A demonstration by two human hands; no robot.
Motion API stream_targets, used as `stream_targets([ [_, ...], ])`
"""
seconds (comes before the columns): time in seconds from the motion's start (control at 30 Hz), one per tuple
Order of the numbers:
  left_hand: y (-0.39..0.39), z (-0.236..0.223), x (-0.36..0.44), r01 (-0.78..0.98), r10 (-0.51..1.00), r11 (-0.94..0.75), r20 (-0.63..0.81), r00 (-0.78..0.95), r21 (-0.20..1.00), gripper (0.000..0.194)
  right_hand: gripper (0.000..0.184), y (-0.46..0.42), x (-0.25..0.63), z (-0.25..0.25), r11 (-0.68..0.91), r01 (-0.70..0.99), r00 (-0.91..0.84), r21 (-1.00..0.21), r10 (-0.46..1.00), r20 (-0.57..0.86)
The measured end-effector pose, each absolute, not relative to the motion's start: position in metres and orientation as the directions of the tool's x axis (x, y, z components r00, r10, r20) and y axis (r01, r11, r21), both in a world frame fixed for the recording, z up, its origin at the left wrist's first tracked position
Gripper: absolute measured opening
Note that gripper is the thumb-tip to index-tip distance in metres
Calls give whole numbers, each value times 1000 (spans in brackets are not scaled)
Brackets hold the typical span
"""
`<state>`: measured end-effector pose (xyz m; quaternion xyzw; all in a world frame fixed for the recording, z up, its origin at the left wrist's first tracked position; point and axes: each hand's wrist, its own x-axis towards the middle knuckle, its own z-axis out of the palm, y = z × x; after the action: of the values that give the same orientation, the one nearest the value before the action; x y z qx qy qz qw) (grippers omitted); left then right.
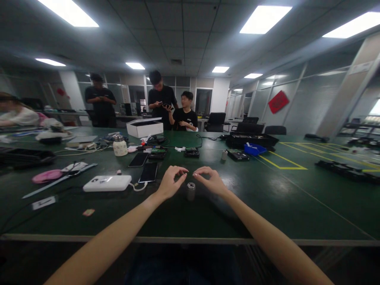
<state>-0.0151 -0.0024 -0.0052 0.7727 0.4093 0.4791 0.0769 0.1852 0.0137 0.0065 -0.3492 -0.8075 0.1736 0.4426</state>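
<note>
My left hand (173,181) and my right hand (210,180) face each other above the green table (285,213), their fingertips a short way apart. On each hand the thumb and index finger come together in a pinch. Anything between those fingertips is too small to make out. Just below and between the hands, a small silvery metal cylinder (191,191) stands upright on the tabletop, with a dark hole in its top. Neither hand visibly grips it.
Left of my hands lie a white power bank (107,183) with a cable and a dark phone (148,172). Farther back are a white jar (120,146), circuit boards (192,152), another small cylinder (224,154), a blue tray (254,149) and a white box (145,128). Several people are beyond.
</note>
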Motion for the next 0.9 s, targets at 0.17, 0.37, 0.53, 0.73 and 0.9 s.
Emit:
stream_targets([
  [0.17,0,-5,-18,582,705,-639,685,182,503,19,22,48,215,-14,503,730,-223,-463,815,535],
  [0.37,0,-2,-20,594,719,-631,664,206,499,28,20,55,227,-28,347,838,-177,-420,903,392],
  [0.53,0,-3,-20,613,727,-611,661,185,501,30,22,34,208,-7,494,708,-193,-505,823,534],
  [0.73,1,-4,-21,630,735,-598,653,184,496,30,19,3,184,9,695,402,-444,-596,717,537],
  [0.9,0,-4,-20,628,712,-620,673,199,470,29,19,2,182,3,712,398,-472,-579,700,535],
])
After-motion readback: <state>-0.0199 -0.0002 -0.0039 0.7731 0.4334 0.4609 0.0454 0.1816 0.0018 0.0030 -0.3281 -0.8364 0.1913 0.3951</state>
